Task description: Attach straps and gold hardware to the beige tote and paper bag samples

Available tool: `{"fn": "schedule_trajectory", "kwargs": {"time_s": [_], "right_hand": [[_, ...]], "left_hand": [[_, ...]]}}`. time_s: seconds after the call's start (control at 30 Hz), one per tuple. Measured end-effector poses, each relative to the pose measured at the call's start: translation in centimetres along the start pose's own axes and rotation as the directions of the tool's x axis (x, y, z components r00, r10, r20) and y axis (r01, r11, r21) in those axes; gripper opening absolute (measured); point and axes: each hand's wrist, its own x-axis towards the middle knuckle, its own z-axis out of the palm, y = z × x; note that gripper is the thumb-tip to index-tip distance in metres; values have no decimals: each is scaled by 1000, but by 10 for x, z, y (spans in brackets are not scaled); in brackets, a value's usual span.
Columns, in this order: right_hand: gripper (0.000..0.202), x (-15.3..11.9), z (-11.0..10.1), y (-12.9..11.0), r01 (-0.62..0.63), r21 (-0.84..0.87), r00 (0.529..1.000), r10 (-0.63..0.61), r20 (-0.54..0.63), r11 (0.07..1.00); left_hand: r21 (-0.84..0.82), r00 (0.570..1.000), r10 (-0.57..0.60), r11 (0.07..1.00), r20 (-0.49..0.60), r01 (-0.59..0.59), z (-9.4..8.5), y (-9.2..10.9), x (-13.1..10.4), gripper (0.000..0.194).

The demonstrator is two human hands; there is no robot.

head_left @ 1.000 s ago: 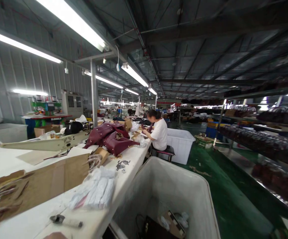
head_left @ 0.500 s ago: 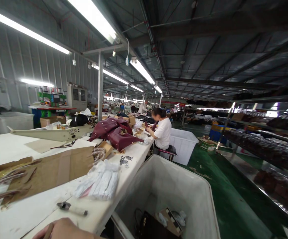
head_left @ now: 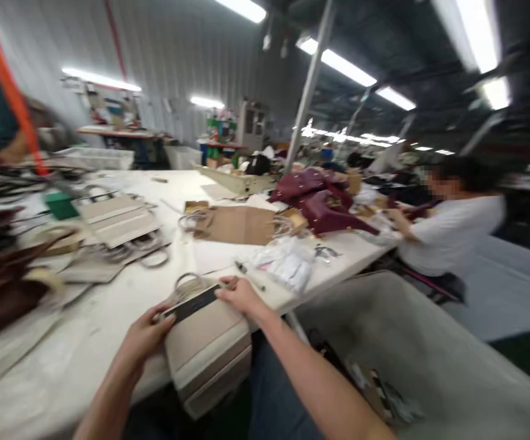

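The beige, box-shaped bag [head_left: 210,336] had come into view over the near edge of the long white table [head_left: 104,318], its lower part hanging past that edge. Earlier, only one hand showed by the table. Now the left hand [head_left: 146,333] and right hand [head_left: 240,296] each held an end of the bag's black top strip [head_left: 196,304] — nearly closed, thumbs against fingers. The view had swung left, bringing in flat beige bag pieces [head_left: 118,220] on the table's left side.
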Motion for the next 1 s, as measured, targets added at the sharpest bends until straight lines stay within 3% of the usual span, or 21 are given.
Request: {"fn": "schedule_trajectory", "kwargs": {"time_s": [0.07, 0.13, 0.33, 0.5, 0.63, 0.8, 1.0], "right_hand": [[56, 9, 0, 8, 50, -2, 999, -49, 22, 999], [58, 18, 2, 18, 74, -16, 996, -73, 54, 997], [65, 16, 3, 27, 74, -19, 996, -73, 58, 997], [65, 12, 7, 24, 60, 0, 997, -60, 48, 998], [67, 13, 7, 24, 44, 22, 998, -45, 49, 999], [72, 14, 4, 26, 18, 45, 997, -21, 72, 999], [70, 6, 5, 23, 51, 83, 993, -60, 101, 995]], "left_hand": [[-63, 995, -98, 993, 21, 99, -32, -26, -15, 61], [-154, 986, -147, 975, 76, 158, -43, -38, -20, 68], [-273, 984, -81, 954, 158, 122, -36, -41, -13, 57], [-281, 984, -31, 956, 178, 81, -41, -48, -15, 45], [-265, 994, -28, 963, 109, 56, -35, -52, -12, 32], [-68, 996, -80, 995, -33, 77, -26, -52, -5, 30], [-141, 997, -77, 987, 15, 78, -31, -52, -6, 30]]}}
